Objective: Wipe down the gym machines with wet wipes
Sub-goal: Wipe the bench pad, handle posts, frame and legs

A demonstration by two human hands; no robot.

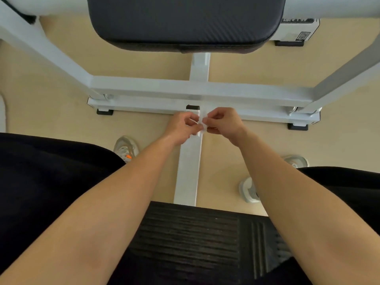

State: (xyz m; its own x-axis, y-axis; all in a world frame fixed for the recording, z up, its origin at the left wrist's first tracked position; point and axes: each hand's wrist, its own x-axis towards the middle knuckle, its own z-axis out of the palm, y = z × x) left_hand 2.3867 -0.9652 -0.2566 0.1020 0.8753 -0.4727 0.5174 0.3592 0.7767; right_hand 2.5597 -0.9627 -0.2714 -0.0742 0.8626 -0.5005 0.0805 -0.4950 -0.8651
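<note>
Both hands on one small white wet wipe [200, 124]: left hand [181, 126] and right hand [224, 122] each pinch an edge with curled fingertips, knuckles nearly touching. Grip is narrow, fingers tucked in, wipe bunched between them. Can't tell if it's folded or crumpled, too small and it blends into the white metal behind it.

Wipe sits in the air in front of the person, held over the spot where the white centre beam [188, 171] meets the machine's base rail [144, 106]. Not touching the frame as far as I can see.

Person is seated, forearms stretched forward, dark-clothed legs either side. Black ribbed surface [185, 239] sits between the legs, at the near end of the centre beam.

Machine: white steel frame, crossbar [164, 86] just above the base rail, angled struts running out to both sides. Dark textured pad [185, 21] at the top, over the far end of the frame. Black rubber feet [104, 112] under the base rail ends. Sticker with a QR code [302, 36] at upper right, text unreadable.

Beige floor [51, 79]. Grey sneaker with an orange mark [126, 148] left of the beam, another grey sneaker [296, 160] right of it, both well apart from the beam.
</note>
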